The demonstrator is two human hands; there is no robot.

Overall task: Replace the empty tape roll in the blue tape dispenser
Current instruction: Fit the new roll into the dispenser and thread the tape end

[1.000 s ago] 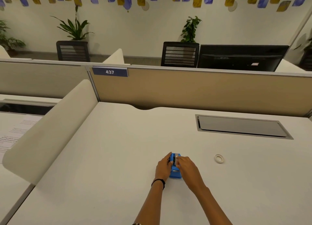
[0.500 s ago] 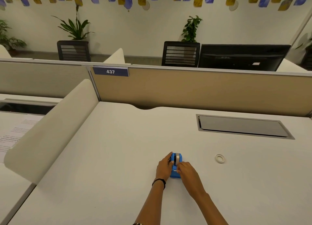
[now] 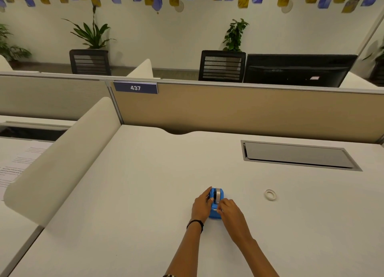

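The blue tape dispenser (image 3: pixel 216 204) stands on the white desk (image 3: pixel 145 193), a grey tape roll (image 3: pixel 218 194) seated in its top. My left hand (image 3: pixel 201 207) grips the dispenser's left side. My right hand (image 3: pixel 230 213) has its fingertips pinched at the dispenser's front end, near the cutter; what they pinch is too small to tell. A small white ring, the empty tape roll (image 3: pixel 270 194), lies flat on the desk to the right, apart from both hands.
A grey cable hatch (image 3: pixel 299 155) is set into the desk at the back right. A tan partition (image 3: pixel 228 112) runs along the far edge. A curved white divider (image 3: pixel 62 162) bounds the left side, with printed paper (image 3: pixel 14 168) beyond it.
My right hand has slid from the top of the roll toward the dispenser's front end, uncovering the grey roll. My left hand has kept its grip on the dispenser.
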